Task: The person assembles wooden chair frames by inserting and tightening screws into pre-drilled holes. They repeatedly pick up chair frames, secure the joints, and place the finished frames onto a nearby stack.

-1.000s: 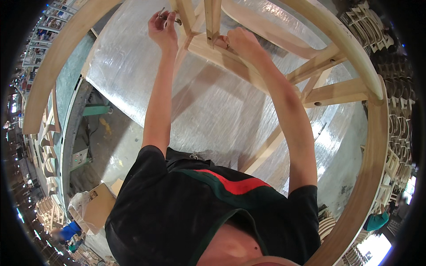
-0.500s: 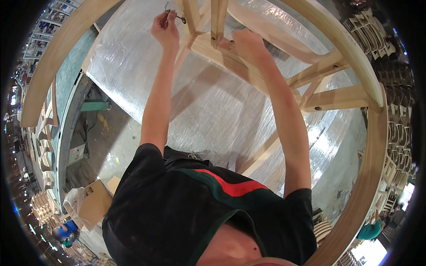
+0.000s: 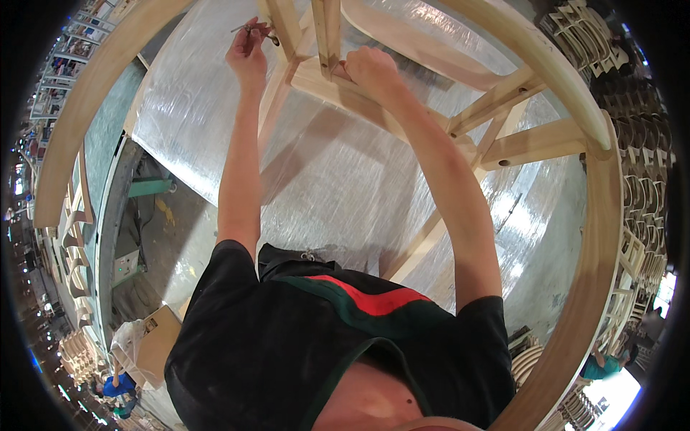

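A pale wooden chair frame [image 3: 359, 99] rests on a table wrapped in clear film. At its far left post [image 3: 282, 27], my left hand [image 3: 248, 56] pinches a thin dark metal piece [image 3: 238, 29], possibly a small key or bolt; a rounded metal end shows by the post. My right hand [image 3: 370, 70] is closed against the rail, just right of the middle upright [image 3: 326, 39]. Its fingertips touch the wood near the foot of that upright, and what they hold, if anything, is hidden.
A curved wooden rim [image 3: 604, 251] sweeps round the right side, and another curved piece [image 3: 86, 93] arcs at the left. Film-covered tabletop [image 3: 323, 208] lies beneath my arms. A cardboard box [image 3: 159, 337] stands lower left. Stacked chair parts [image 3: 643, 187] and a person in teal [image 3: 600, 366] are at the right.
The view has shifted, so frame and hands both appear a little further left. My left hand still pinches the metal piece, which now points more sideways. My right hand stays closed at the upright.
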Available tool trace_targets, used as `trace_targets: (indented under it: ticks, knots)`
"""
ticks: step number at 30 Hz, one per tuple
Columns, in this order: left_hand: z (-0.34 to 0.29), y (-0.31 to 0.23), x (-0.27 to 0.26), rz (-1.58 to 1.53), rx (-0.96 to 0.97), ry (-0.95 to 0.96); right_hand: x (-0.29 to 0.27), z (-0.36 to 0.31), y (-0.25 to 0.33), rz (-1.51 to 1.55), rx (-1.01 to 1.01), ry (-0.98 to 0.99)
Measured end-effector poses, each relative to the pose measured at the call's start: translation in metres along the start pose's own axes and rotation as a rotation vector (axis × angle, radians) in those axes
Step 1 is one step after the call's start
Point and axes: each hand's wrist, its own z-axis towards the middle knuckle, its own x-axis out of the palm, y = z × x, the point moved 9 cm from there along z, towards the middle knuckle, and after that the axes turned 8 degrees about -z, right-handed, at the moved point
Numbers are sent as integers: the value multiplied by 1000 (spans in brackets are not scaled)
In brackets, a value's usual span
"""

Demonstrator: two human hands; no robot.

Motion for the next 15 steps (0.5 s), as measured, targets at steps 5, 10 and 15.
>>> trace_targets:
  ticks: [5, 10, 15]
  knots:
    - [4, 2, -3, 5, -59, -11, -3, 4, -6, -9, 59, -55]
    - [-4, -7, -7, 140, -33, -60, -12, 2, 5, 155, -56, 108]
    - [4, 8, -25, 147, -30, 38, -14, -4, 4, 154, -7, 26]
